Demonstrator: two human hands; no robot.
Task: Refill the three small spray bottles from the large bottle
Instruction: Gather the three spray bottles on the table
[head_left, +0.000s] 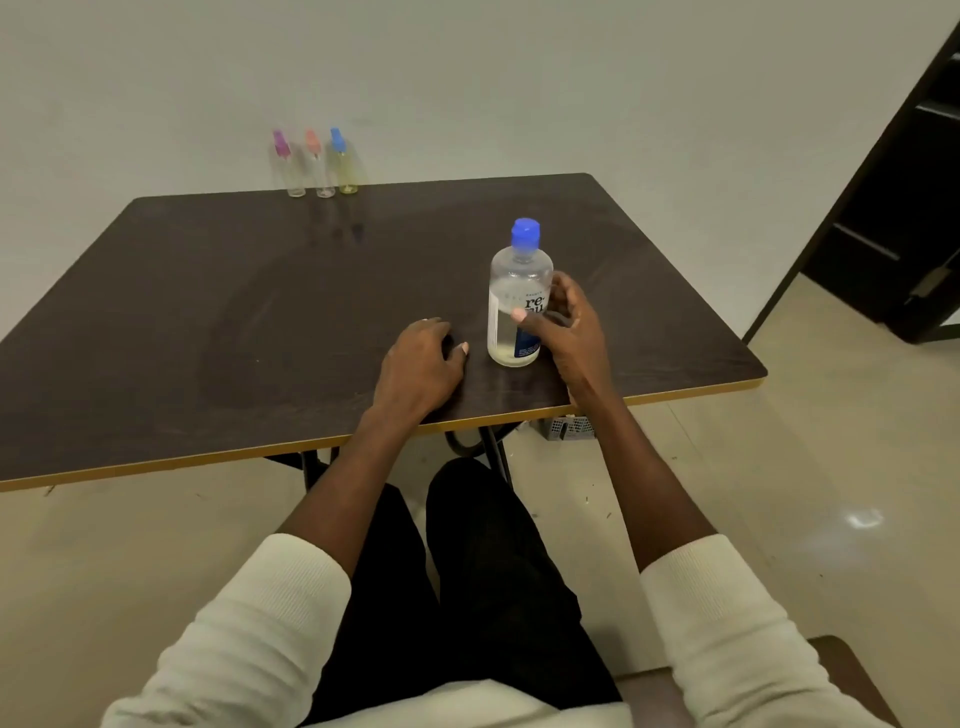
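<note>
Dark brown laminate with a yellow edge band forms the desk (208, 291), on which the task's things are set well apart. The large bottle (517, 306), upright and closed by a blue cap (525, 234), is placed near the near-right edge, presumably within easy reach for uncapping. The right hand (569, 332) is held against the bottle's right side, its grip half-closed around the body: the thumb is seen across the label and the fingers curve behind, so a light grasp is judged, though firm contact cannot be confirmed. The left hand (421, 364) is laid palm-down on the desk just left of the bottle, fingers loosely bent and holding nothing, probably as a brace. The three small spray bottles (317, 163) are lined up side by side at the far edge, left of centre, capped pink, orange and blue, evidently not yet brought forward. Their fill levels are hard to make out, save a yellowish tint in the blue-capped one. The label print is partly covered by the thumb. Under the desk, only parts of the frame and a small grey object (571, 428) are visible.
</note>
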